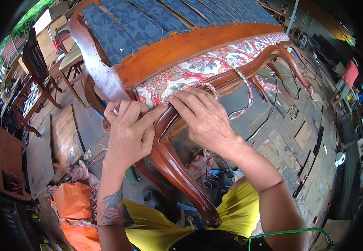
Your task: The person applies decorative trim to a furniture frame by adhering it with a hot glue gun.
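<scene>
A wooden sofa frame (181,167) stands before me, its carved front leg pointing toward my lap. Patterned floral fabric (160,85) covers its seat front above the varnished rail. At the near corner, my left hand (127,125) is closed, its index finger stretched along the fabric's lower edge. A pale pinkish strip, seemingly floral piping, shows between its curled fingers. My right hand (204,117) lies on the rail beside it, fingers extended and fingertips pressing the fabric edge; its thumb is hidden. A loose length of floral piping (249,94) loops from the rail beyond this hand.
Blue patterned webbing (135,25) covers the sofa's upper part. Wooden chairs (35,62) stand at left, and an orange bundle (74,205) lies near my left arm. A dark cord (269,113) crosses the plank floor; a green cord (290,232) hangs near my right elbow.
</scene>
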Available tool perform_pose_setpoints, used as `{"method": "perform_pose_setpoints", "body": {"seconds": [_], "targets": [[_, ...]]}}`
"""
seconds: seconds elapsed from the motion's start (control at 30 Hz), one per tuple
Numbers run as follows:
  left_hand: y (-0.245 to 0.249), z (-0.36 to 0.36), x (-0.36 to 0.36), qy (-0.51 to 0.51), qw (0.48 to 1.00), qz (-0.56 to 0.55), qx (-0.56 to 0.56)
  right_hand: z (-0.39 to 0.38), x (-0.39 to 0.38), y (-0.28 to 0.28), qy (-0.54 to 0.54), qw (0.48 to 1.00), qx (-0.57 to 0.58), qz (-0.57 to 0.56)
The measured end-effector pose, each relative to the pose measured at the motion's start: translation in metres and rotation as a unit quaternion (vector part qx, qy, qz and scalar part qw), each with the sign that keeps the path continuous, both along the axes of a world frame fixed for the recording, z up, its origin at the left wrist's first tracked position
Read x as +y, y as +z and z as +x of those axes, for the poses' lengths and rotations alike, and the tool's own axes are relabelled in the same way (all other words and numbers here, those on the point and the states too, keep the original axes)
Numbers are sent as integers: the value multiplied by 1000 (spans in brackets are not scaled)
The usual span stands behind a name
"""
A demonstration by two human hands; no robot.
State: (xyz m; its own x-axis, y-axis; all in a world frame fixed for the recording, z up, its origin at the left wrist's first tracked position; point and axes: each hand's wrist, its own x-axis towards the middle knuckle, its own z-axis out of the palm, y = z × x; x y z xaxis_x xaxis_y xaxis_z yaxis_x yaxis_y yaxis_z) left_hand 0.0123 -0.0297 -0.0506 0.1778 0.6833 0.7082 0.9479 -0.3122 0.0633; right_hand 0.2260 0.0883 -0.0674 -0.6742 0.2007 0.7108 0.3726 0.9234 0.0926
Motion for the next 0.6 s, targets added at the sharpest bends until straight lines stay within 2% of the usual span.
{"method": "perform_pose_setpoints", "body": {"seconds": [0.6], "targets": [[0,-1,2,-7,1000,15,9,1,0,1,6,1000,6,0]]}}
